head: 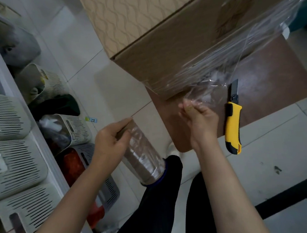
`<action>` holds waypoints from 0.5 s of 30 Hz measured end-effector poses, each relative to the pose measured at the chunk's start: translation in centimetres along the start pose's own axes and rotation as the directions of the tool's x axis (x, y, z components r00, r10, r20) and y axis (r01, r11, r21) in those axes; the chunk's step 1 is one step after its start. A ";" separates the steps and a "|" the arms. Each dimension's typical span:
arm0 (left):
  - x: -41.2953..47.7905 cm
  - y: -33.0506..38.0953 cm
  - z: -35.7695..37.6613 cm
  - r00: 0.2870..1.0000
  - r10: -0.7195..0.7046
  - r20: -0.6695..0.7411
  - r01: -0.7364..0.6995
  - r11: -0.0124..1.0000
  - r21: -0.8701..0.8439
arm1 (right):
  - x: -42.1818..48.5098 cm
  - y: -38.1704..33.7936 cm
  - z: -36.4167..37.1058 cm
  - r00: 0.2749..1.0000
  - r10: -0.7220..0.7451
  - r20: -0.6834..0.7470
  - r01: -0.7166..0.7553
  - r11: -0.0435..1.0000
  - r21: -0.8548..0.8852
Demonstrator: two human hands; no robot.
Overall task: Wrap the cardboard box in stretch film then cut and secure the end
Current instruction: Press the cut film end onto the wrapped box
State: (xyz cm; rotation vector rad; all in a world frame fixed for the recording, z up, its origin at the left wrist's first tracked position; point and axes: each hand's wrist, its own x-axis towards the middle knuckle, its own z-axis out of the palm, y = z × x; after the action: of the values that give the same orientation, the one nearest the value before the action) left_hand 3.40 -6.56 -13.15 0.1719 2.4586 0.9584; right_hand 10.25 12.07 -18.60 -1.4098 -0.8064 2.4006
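The right hand (200, 121) pinches the film (218, 69) trailing from the box (171, 47) at its one o'clock, the left hand (110, 140) grips the roll (142, 154), and the knife (232, 117) lies lengthwise just beside the right hand at three o'clock.

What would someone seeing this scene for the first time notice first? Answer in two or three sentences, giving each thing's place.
A big cardboard box fills the top centre, with clear film stretched over its lower right part. Below it the right hand pinches the bunched film end, while the left hand holds the roll at lower centre. A yellow knife with its blade out lies on the brown board, just right of the right hand.
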 end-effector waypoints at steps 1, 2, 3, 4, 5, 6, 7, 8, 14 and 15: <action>-0.2 -0.5 -0.3 1.000 -0.012 -0.015 0.012 1.000 0.006 | 0.1 -0.1 0.0 0.999 -0.013 0.033 0.015 0.999 -0.044; -0.4 -0.7 -0.3 0.999 -0.008 -0.033 0.009 1.000 0.022 | -0.1 0.0 0.2 0.997 -0.009 0.073 0.015 0.997 -0.080; -0.5 -0.7 -0.1 0.999 0.007 -0.047 -0.005 0.999 0.040 | -0.4 0.4 0.6 0.994 0.010 0.113 0.002 0.994 -0.108; -0.6 -0.4 0.2 0.998 0.027 -0.053 -0.024 0.998 0.051 | -0.7 0.7 1.0 0.988 0.039 0.152 -0.020 0.992 -0.127; -0.6 -0.1 0.6 0.997 0.054 -0.056 -0.051 0.997 0.059 | -1.0 1.1 1.4 0.978 0.072 0.193 -0.045 0.989 -0.142; -0.5 0.3 0.9 0.994 0.094 -0.063 -0.089 0.993 0.077 | -1.3 1.4 1.7 0.967 0.104 0.232 -0.067 0.985 -0.160; -0.4 0.8 1.3 0.987 0.143 -0.076 -0.135 0.985 0.104 | -1.5 1.6 1.9 0.957 0.123 0.263 -0.077 0.981 -0.181; -0.3 1.3 1.6 0.977 0.193 -0.091 -0.180 0.975 0.133 | -1.8 1.6 2.0 0.950 0.130 0.283 -0.078 0.979 -0.190; -1.0 4.3 3.2 0.916 0.370 -0.153 -0.326 0.911 0.253 | -2.9 0.2 1.5 0.924 0.075 0.374 -0.007 0.984 -0.179; -1.3 4.6 3.5 0.910 0.382 -0.157 -0.334 0.904 0.267 | -3.1 -0.1 1.4 0.922 0.071 0.382 0.006 0.980 -0.197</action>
State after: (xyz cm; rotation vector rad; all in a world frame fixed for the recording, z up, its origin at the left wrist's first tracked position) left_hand 5.94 -1.34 -11.80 0.6609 2.7916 0.8606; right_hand 10.57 10.24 -15.75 -1.0196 -1.1459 2.7352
